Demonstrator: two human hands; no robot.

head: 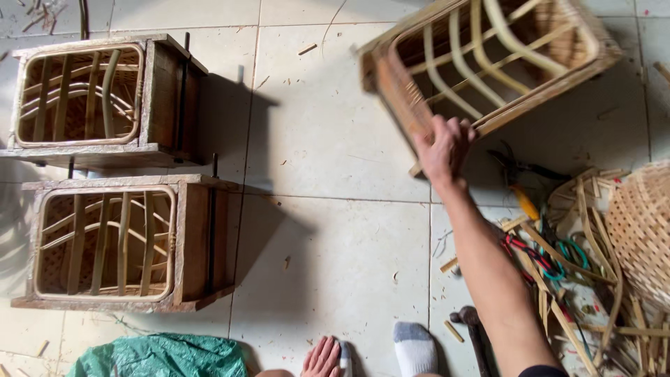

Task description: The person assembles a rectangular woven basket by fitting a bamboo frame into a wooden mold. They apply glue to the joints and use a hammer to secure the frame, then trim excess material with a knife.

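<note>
Wooden basket mould (488,59), tilted, gripped by right hand (443,150).

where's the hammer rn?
Head view, bottom right: the hammer lies on the tiled floor between the socked foot and the outstretched right arm, beside the bamboo strip pile.

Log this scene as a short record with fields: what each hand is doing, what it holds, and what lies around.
right hand: right hand grips the edge of a wooden frame mould with a cane basket inside, lifted and tilted above the tiled floor
left hand: left hand low near the bottom edge, holding nothing visible
set down: two similar frame moulds at left
nearby: bamboo strips, woven basket, pliers, hammer, green bag
foot: socked foot
</note>
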